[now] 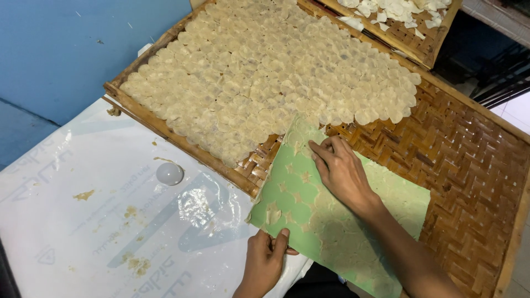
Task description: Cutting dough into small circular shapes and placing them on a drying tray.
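A green sheet [309, 215] is laid at an angle over the near edge of a woven bamboo tray [469, 165], w/ its lower part hanging out past the tray towards the person. The sheet's near-left edge is pinched by the left hand [265, 259], thumb on top and fingers curled under, so the hand is closed on the sheet. The right hand [339, 168] is laid flat and open on the sheet's upper part, fingers spread and pressed down near the top corner; nothing is gripped by it. Thin pale round wafers [265, 83] are spread in overlapping rows over approx. the left and middle of the tray, and the sheet's top corner is just beside the nearest row. Faint round wafer shapes (hard to tell whether stuck on or only marks) are seen across the green sheet.

To the left, a table is covered by a white plastic sheet [83, 221] flecked w/ bits of dough, and a small white dome-shaped lid [169, 173] is set on it, near the tray's frame. A second bamboo tray [419, 47] w/ loose white pieces is seen at the top, behind the first. A blue wall [66, 49] is seen at upper left.
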